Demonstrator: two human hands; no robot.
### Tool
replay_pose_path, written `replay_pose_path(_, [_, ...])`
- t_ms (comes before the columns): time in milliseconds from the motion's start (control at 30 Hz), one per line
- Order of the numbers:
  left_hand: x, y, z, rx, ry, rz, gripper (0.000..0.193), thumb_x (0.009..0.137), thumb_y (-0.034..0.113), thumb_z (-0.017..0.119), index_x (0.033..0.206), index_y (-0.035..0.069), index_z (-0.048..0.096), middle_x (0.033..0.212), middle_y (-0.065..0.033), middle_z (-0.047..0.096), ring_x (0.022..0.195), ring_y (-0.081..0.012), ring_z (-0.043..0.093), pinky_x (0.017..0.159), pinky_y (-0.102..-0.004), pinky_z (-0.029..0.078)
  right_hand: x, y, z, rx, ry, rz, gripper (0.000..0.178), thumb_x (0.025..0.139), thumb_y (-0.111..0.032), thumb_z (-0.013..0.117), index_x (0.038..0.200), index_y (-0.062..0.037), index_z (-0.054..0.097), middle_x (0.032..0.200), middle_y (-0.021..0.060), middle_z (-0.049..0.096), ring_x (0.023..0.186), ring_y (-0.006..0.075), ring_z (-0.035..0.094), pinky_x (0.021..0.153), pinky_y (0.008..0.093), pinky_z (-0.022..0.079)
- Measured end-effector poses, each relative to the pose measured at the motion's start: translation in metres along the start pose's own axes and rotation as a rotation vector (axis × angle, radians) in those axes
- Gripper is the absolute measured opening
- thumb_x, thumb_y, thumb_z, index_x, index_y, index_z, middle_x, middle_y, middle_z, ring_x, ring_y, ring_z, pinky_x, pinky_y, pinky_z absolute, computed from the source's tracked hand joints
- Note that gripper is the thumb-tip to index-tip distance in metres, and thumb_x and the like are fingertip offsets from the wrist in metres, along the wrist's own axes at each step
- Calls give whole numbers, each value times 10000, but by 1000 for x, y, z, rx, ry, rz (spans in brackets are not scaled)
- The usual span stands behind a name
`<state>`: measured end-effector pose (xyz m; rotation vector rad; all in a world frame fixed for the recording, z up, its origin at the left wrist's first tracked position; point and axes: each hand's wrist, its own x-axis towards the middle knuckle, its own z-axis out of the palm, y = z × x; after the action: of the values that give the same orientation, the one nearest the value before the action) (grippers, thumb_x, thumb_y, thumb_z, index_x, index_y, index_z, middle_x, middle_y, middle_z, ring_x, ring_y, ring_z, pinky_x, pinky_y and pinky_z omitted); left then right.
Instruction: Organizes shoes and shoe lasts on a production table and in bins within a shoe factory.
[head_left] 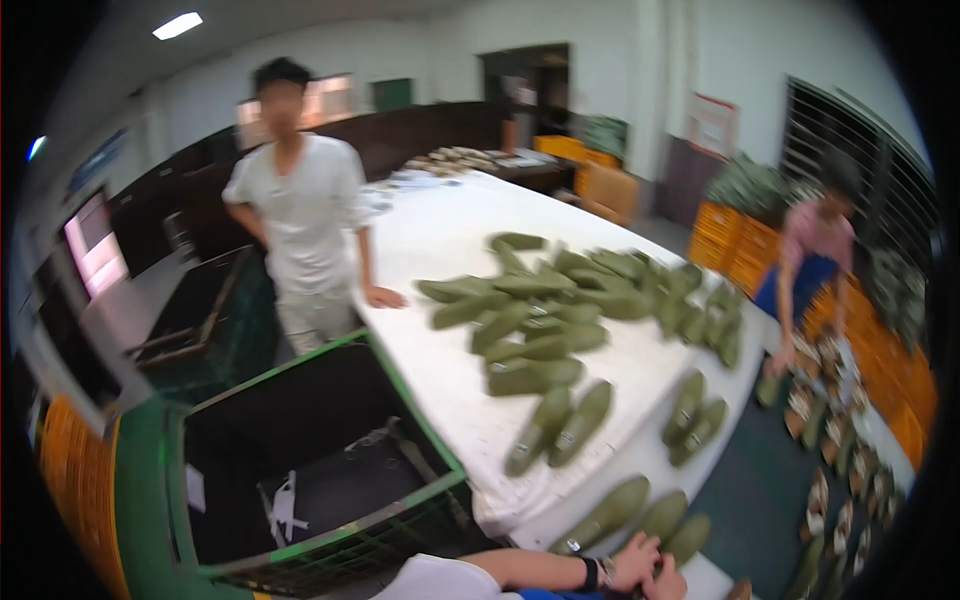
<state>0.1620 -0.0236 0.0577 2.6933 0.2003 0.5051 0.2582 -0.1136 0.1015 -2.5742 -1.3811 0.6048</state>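
Your left hand and right hand meet at the near table edge, touching an olive-green, smooth, elongated shoe form; whether either grips it, you cannot tell.

Olive-green shoe pieces, white table, green-rimmed black crate, orange crates

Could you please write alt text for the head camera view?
The person's hands meet at the near edge of a white table, beside olive-green shoe pieces. A person in white leans on the table; an empty green crate stands left.
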Motion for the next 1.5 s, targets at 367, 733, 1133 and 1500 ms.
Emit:
replay_pose_path(367, [14, -10, -24, 222, -27, -116, 234, 667, 255, 625, 824, 81, 631, 864, -75, 608, 1061, -260, 476, 852, -444, 340, 6, 41, -9, 285, 45, -54, 331, 791, -345, 523, 1086, -206, 463, 716, 118, 603, 626, 294, 599, 532, 396, 458])
replay_pose_path(733, [21, -5, -15, 121, 204, -151, 153, 649, 143, 641, 792, 92, 618, 821, -58, 593, 979, -271, 496, 878, -443, 347, 77, 184, -144, 1269, 78, 116, 170, 841, -266, 534, 982, -179, 493, 748, -34, 527, 556, 69, 487, 385, 210, 321])
replay_pose_path(1133, [23, -10, -14, 114, 132, -200, 135, 640, 117, 617, 772, 95, 607, 832, -45, 597, 972, -277, 501, 884, -473, 337, 176, 295, -76, -101, 288, 199, 276, 780, -262, 533, 1050, -230, 484, 788, 149, 628, 746, 335, 620, 674, 453, 481])
replay_pose_path(1500, [34, -2, -15, 90, 86, -185, 165, 642, 79, 612, 806, 71, 599, 843, -80, 593, 970, -300, 498, 895, -445, 345, 94, 285, -129, -55, 193, 115, 409, 768, -298, 569, 1148, -153, 531, 910, 153, 634, 841, 326, 603, 733, 414, 481])
